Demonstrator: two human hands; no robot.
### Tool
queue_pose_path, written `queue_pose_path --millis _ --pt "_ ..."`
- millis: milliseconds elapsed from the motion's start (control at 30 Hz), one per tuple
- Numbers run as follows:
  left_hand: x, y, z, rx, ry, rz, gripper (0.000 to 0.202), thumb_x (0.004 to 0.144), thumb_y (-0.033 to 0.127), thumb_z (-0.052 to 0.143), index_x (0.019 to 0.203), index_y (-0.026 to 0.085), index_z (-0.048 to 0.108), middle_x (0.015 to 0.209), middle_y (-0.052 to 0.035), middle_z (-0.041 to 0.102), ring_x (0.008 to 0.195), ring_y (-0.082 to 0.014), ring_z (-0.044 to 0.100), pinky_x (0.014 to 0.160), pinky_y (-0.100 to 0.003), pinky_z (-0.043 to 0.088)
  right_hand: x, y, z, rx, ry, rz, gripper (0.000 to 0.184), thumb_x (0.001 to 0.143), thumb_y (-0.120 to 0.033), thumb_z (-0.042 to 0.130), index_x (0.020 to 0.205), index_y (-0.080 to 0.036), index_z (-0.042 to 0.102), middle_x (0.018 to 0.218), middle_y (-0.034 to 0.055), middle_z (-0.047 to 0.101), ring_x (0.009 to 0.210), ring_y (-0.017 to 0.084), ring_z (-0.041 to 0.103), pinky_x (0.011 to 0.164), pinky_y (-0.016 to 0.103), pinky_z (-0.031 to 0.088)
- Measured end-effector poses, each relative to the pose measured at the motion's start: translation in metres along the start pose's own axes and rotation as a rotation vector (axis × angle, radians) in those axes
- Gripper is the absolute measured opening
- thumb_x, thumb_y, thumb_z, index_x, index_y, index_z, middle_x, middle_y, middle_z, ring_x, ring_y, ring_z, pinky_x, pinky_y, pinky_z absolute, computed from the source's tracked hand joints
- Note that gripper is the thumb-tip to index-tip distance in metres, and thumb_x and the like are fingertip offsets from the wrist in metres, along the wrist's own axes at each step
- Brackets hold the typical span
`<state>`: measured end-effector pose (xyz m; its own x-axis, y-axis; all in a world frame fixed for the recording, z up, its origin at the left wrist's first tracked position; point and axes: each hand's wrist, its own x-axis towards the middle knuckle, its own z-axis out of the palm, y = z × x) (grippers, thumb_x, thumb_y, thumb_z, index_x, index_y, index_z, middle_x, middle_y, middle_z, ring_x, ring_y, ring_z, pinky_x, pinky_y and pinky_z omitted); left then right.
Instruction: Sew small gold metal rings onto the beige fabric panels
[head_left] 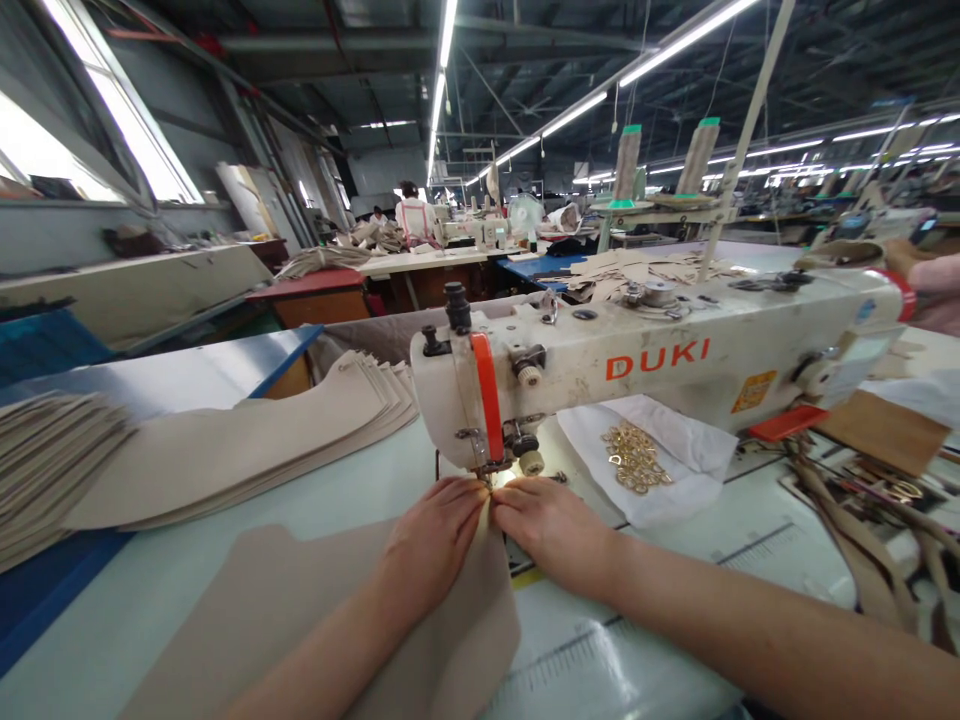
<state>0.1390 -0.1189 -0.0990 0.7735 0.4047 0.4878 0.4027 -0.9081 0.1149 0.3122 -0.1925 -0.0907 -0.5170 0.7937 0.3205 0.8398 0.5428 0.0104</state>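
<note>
The item in hand, a beige panel (292, 580), lies flat on the desk (352, 500), mostly beneath the left forearm, with its far narrow end at the needle end of the sewing machine (577, 350). Left hand (435, 540): laid over the panel, fingers drawn together with little or no gap, tips appearing to have hold of its far edge close under the needle. Right hand (559, 525): fingers bunched, thumb and forefinger nearly closed, appearing to pinch the same edge from the other side. The fingertips of the two hands almost meet; whether a further small piece is held between them cannot be determined. Handling assessment: the panel is judged light, thin and pliable, firm enough to keep its outline, yet liable to bend or swing where its broad part is unsupported. The smooth desk top would probably let it slide easily, so skewing is a greater concern than breakage. Recommended hold: light fingertip pressure on the edge either side of the stitching point, clear of the needle, with the left palm flat to steady the broad part. Adjacent items: a stack of similar panels (300, 425) to the left, and gold-coloured rings (636, 460) on a white bag (697, 460) just beyond the right hand.
</note>
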Motion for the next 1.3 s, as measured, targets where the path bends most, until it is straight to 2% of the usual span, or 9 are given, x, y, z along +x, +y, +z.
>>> queue_pose_path --millis 467,567,700,833,1067,1300 --pt "0.0 0.006 -0.005 -0.02 -0.021 -0.03 0.026 0.091 0.018 0.04 0.097 0.016 0.066 0.098 -0.0078 0.07 0.093 -0.0197 0.062 0.087 -0.036 0.052 -0.003 -0.002 -0.001 0.028 -0.003 0.015 0.011 0.088 -0.014 0.055 0.097 -0.011 0.061 0.103 0.0088 0.063 0.1 0.02 0.054 0.091 0.031 0.041" --pt "-0.001 0.008 -0.008 -0.002 -0.037 -0.032 0.029 0.091 0.019 0.039 0.099 0.017 0.066 0.101 -0.0074 0.07 0.096 -0.0195 0.062 0.089 -0.036 0.052 -0.007 -0.003 -0.001 0.024 0.013 -0.023 0.009 0.089 -0.016 0.054 0.095 -0.013 0.06 0.1 0.0081 0.064 0.1 0.019 0.054 0.091 0.032 0.041" --pt "-0.004 0.011 -0.01 0.066 -0.064 -0.042 0.033 0.091 0.02 0.035 0.106 0.013 0.064 0.107 -0.01 0.068 0.103 -0.0196 0.061 0.093 -0.035 0.05 -0.012 -0.004 -0.004 0.024 0.018 -0.106 0.009 0.09 -0.019 0.054 0.094 -0.014 0.06 0.1 0.0062 0.064 0.101 0.018 0.054 0.092 0.03 0.04" --pt "-0.007 0.011 -0.01 0.11 -0.104 -0.029 0.035 0.092 0.019 0.033 0.11 0.009 0.062 0.113 -0.0121 0.067 0.108 -0.0195 0.06 0.096 -0.035 0.049 -0.011 -0.003 -0.004 0.003 0.003 -0.119 0.01 0.09 -0.019 0.054 0.094 -0.014 0.061 0.101 0.0052 0.064 0.1 0.018 0.055 0.09 0.029 0.041" --pt "-0.011 0.003 -0.004 0.075 -0.144 0.028 0.034 0.09 0.017 0.036 0.115 0.013 0.06 0.118 -0.0096 0.065 0.116 -0.0176 0.054 0.101 -0.034 0.044 -0.009 -0.003 -0.005 -0.021 -0.018 -0.133 0.011 0.091 -0.021 0.051 0.089 -0.015 0.06 0.096 0.0043 0.064 0.094 0.018 0.056 0.085 0.028 0.041" --pt "-0.009 0.002 -0.005 0.088 -0.12 0.018 0.034 0.09 0.02 0.036 0.111 0.013 0.062 0.116 -0.0112 0.065 0.108 -0.0204 0.06 0.094 -0.035 0.05 -0.008 -0.001 -0.004 -0.015 -0.021 -0.134 0.013 0.092 -0.021 0.049 0.088 -0.015 0.06 0.095 0.0042 0.064 0.095 0.017 0.056 0.088 0.028 0.04"
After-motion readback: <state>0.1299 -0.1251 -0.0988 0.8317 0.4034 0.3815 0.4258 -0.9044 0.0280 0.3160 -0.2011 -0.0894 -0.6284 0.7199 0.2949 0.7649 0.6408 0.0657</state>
